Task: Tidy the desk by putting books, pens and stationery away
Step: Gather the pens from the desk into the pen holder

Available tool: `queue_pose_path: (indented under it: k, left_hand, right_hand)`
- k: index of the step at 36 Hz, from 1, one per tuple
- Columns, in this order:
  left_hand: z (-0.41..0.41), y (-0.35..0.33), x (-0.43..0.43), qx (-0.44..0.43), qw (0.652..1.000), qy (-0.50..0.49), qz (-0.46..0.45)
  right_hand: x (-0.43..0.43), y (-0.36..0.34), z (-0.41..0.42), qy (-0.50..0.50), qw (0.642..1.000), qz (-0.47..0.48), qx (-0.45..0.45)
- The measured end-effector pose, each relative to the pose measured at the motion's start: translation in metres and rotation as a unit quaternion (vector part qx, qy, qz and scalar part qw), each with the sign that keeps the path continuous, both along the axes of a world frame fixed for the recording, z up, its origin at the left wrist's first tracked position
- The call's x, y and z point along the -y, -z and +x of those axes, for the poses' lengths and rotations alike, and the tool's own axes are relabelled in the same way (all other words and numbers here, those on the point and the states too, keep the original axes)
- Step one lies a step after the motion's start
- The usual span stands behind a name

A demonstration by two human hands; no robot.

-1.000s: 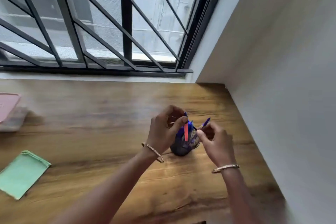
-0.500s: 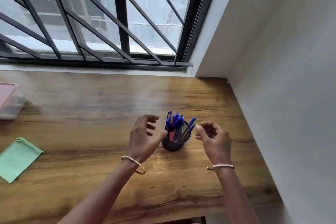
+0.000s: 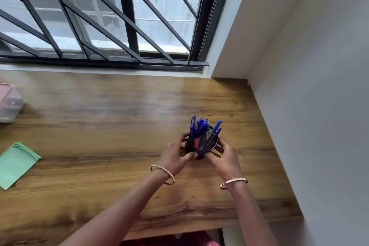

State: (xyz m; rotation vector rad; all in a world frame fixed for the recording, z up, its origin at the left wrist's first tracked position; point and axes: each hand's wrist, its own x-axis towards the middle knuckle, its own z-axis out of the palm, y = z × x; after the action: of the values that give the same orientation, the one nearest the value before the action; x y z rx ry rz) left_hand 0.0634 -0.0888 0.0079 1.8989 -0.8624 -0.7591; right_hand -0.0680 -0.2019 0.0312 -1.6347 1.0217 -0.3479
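A black mesh pen holder (image 3: 200,153) stands on the wooden desk (image 3: 119,122) toward its right side. Several blue pens (image 3: 199,128) and a pink one stick up out of it. My left hand (image 3: 174,154) wraps the holder's left side with the thumb across its front. On the other side my right hand (image 3: 224,155) cups it. Both hands touch the holder, which rests upright on the desk.
A green cloth pouch (image 3: 17,164) lies near the desk's left edge. A clear plastic box with a pink lid (image 3: 9,102) sits at the far left. A barred window (image 3: 99,16) runs along the back, and a grey wall (image 3: 309,106) borders the desk on the right.
My hands let go of the pens above the holder, opened briefly beside it, then closed around its sides. The pens now stand loose inside.
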Motion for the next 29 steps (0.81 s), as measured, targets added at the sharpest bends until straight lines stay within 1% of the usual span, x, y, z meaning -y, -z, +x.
queue_pose_path:
  k: [2,6,9,14,19,22,25,29]
  left_hand:
    - [-0.007,-0.001,0.011,0.009,1.000,0.008,0.001]
    - [-0.021,0.000,0.033,-0.004,1.000,0.025,-0.004]
    - [-0.027,0.001,0.044,-0.004,0.999,0.035,-0.003]
    - [-0.026,0.002,0.050,-0.028,0.998,0.053,0.002]
    - [-0.018,0.006,0.026,-0.022,0.999,0.025,0.007]
    - [-0.011,0.008,0.001,-0.011,1.000,-0.006,0.011]
    - [-0.001,0.009,-0.031,-0.004,0.999,-0.039,0.006]
    - [0.020,0.007,-0.080,0.021,0.996,-0.082,0.004]
  right_hand:
    - [0.010,-0.002,-0.009,0.013,1.000,-0.012,-0.007]
    - [0.026,-0.004,-0.023,0.039,0.998,-0.040,-0.037]
    - [0.035,-0.004,-0.031,0.056,0.996,-0.044,-0.047]
    - [0.036,0.001,-0.035,0.090,0.993,-0.037,-0.064]
    - [0.006,0.004,-0.033,0.198,0.972,-0.066,-0.110]
    - [-0.022,0.013,-0.028,0.235,0.965,-0.047,-0.110]
    - [-0.051,0.023,-0.016,0.212,0.972,-0.023,-0.101]
    - [-0.091,0.021,0.014,0.149,0.984,-0.030,-0.092]
